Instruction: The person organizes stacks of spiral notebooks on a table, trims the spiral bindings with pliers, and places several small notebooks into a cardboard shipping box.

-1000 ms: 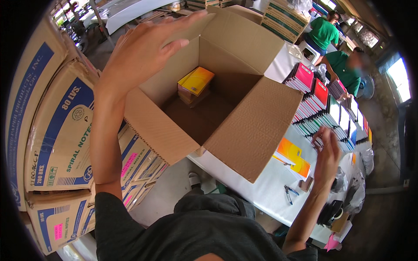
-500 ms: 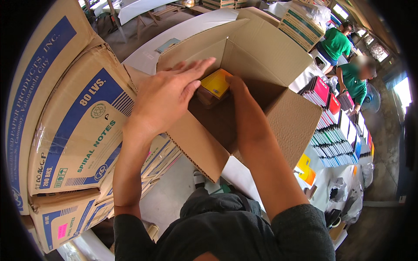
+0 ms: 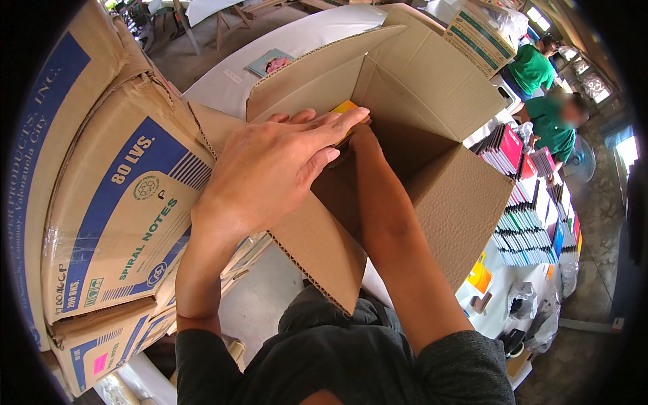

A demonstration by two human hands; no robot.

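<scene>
The box (image 3: 466, 209) is seen with its flaps spread, and a yellow stack (image 3: 345, 106) is contained in it toward the far side, mostly hidden by the hands. The left hand (image 3: 263, 172) is held over the left side of the box, its fingers stretched out and its thumb parted from them; nothing is seen gripped in it. The right hand (image 3: 362, 140) is placed inside, just beside the stack; its fingertips are hidden, so whether anything is gripped cannot be told. On the left, printed cartons (image 3: 121, 202) are piled. On the right, notebooks (image 3: 526, 236) are stacked on the white table (image 3: 503, 280), near a yellow-orange booklet (image 3: 479, 275)
</scene>
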